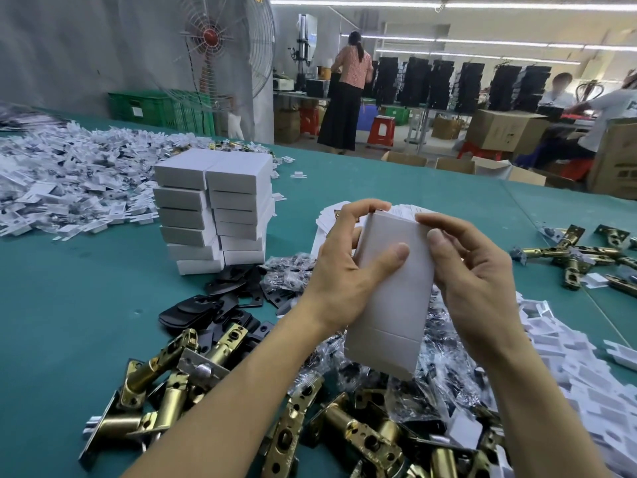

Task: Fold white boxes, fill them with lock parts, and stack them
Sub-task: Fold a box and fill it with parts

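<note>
I hold one long white box upright above the green table, far end tilted away from me. My left hand grips its left side, thumb across the front and fingers at the top flap. My right hand clasps its right side, fingertips at the top edge. A two-column stack of closed white boxes stands to the left. Brass latch bolts lie below my arms, black plates behind them, and bagged parts under the box.
Heaps of white flat pieces cover the far left and the right edge. More brass latches lie at right. Flat leaflets sit behind my hands. A fan, cartons and people stand beyond the table.
</note>
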A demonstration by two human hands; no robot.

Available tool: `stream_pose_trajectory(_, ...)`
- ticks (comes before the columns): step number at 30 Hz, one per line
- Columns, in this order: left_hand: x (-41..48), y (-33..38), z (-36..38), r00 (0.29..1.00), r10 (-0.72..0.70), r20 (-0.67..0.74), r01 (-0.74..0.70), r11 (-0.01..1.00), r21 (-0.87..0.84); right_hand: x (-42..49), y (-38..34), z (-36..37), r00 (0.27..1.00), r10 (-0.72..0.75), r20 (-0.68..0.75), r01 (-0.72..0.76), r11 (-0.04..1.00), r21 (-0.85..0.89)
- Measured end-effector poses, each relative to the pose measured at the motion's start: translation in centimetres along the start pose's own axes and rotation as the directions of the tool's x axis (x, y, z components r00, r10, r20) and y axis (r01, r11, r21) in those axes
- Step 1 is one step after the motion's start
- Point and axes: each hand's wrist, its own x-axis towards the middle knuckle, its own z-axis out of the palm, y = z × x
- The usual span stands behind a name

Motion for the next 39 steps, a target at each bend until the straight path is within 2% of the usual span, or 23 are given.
stream_pose_trajectory(5, 0.0, -0.3, 0.1, 0.999, -0.044, -0.005, 0.044, 0.994, -0.105, -0.1, 0.4, -0.3, 0.991, 0.091, 0.098, -0.096, 0.994, 0.052)
stream_pose_trajectory(12, 0.0, 0.1, 0.2, 0.998, -0.041, 0.055, 0.048, 0.992, -0.118, 0.0, 0.2, -0.8, 0.997, 0.047, 0.059, -0.050, 0.998, 0.042)
stream_pose_trajectory(14, -0.1, 0.3, 0.3, 0.996, -0.081, 0.049, 0.086, 0.991, -0.104, 0.0, 0.2, -0.7, 0.998, 0.048, 0.038, -0.050, 0.997, 0.051)
stream_pose_trajectory(16, -0.1, 0.3, 0.4, 0.988, -0.149, 0.028, 0.150, 0.989, -0.019, 0.0, 0.1, -0.5, 0.999, 0.042, -0.014, -0.042, 0.998, 0.053)
stream_pose_trajectory(18, -0.1, 0.2, 0.5, 0.980, -0.200, 0.003, 0.197, 0.966, 0.167, 0.1, 0.0, -0.5, 0.995, 0.032, -0.099, -0.024, 0.997, 0.075)
stream_pose_trajectory(20, -0.1, 0.1, 0.5, 0.981, -0.193, -0.016, 0.187, 0.929, 0.320, 0.3, -0.1, -0.6, 0.984, 0.036, -0.177, -0.013, 0.992, 0.127)
stream_pose_trajectory(22, 0.0, 0.2, 0.5, 0.984, -0.180, -0.017, 0.173, 0.911, 0.375, 0.4, -0.1, -0.9, 0.980, 0.038, -0.197, -0.008, 0.989, 0.150)
stream_pose_trajectory(25, 0.1, 0.4, 0.4, 0.980, -0.193, 0.051, 0.162, 0.917, 0.364, 0.1, 0.2, -0.4, 0.987, 0.022, -0.160, -0.002, 0.992, 0.129)
stream_pose_trajectory(27, 0.0, 0.6, 0.6, 0.984, -0.166, 0.068, 0.132, 0.926, 0.353, -0.1, 0.5, 0.0, 0.989, -0.019, -0.144, 0.026, 0.999, 0.046)
stream_pose_trajectory(30, -0.2, 0.5, 1.1, 0.987, -0.149, 0.065, 0.109, 0.902, 0.417, 0.0, 1.1, 0.0, 0.980, -0.127, -0.151, 0.087, 0.965, -0.246)
stream_pose_trajectory(32, -0.4, 0.4, 1.5, 0.982, -0.168, 0.086, 0.123, 0.915, 0.383, 0.1, 1.3, -0.4, 0.966, -0.165, -0.199, 0.084, 0.928, -0.363)
stream_pose_trajectory(35, -0.3, 0.3, 1.4, 0.974, -0.204, 0.102, 0.171, 0.948, 0.269, 0.2, 1.2, -0.6, 0.958, -0.182, -0.221, 0.089, 0.923, -0.374)
stream_pose_trajectory(39, -0.2, 0.3, 1.2, 0.969, -0.194, 0.150, 0.146, 0.948, 0.282, 0.1, 0.8, -0.4, 0.960, -0.195, -0.199, 0.117, 0.930, -0.348)
